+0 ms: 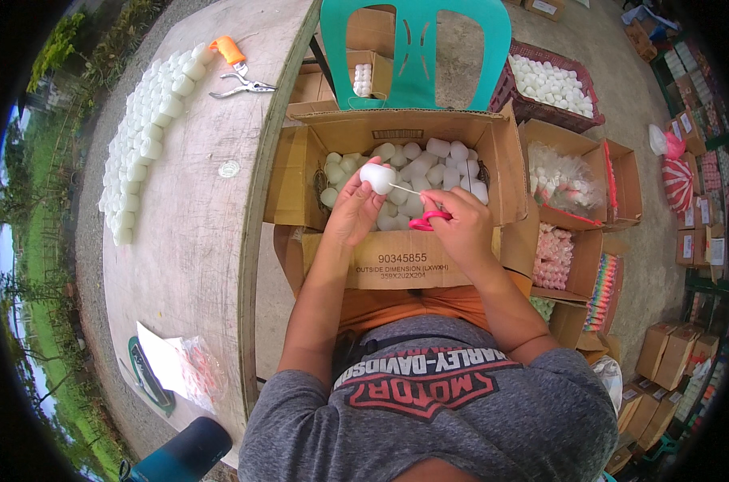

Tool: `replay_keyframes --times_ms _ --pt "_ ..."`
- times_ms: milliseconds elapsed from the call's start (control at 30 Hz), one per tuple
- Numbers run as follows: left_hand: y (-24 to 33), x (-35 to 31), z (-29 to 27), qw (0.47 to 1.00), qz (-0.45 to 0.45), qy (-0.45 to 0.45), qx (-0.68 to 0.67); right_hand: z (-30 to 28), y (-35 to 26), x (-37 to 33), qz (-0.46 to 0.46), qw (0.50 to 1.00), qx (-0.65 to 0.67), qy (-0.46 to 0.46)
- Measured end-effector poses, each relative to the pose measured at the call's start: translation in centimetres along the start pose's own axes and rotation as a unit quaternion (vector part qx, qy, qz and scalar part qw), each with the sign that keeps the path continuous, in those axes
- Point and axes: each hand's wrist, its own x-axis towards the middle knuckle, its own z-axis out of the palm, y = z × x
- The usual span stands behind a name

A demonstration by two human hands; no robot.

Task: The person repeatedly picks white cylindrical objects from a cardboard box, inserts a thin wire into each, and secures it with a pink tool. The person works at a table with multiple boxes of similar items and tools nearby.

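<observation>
My left hand (356, 207) has its fingers closed round a stubby white cylinder (377, 178) with rounded edges, raised above an open cardboard box (493, 193). Many similar white cylinders (413, 170) lie loose inside that box. Pink-handled scissors (431, 219) are in my right hand (463, 222), which is closed on them just right of the left. A thin pale strip (405, 189) runs from the cylinder to my right fingers; whether it is a blade or a string I cannot tell. The box stands close in front of my lap.
On the table (212, 153) at my left are rows of white cylinders (152, 140), pliers (244, 85), an orange-handled tool (229, 51) and a dark blue tumbler (184, 450). A green chair (417, 48) stands ahead; a filled crate (549, 88) and boxes (569, 213) stand right.
</observation>
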Motion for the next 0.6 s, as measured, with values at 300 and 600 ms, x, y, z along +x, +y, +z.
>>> replay_keyframes --times_ms 300,600 --pt "-0.1 0.0 0.1 1.000 0.009 0.001 0.026 0.4 0.1 0.0 -0.022 0.999 -0.027 0.017" --pt "0.2 -0.1 0.7 1.000 -0.013 0.022 0.018 1.4 0.8 0.1 -0.048 0.998 -0.033 0.032"
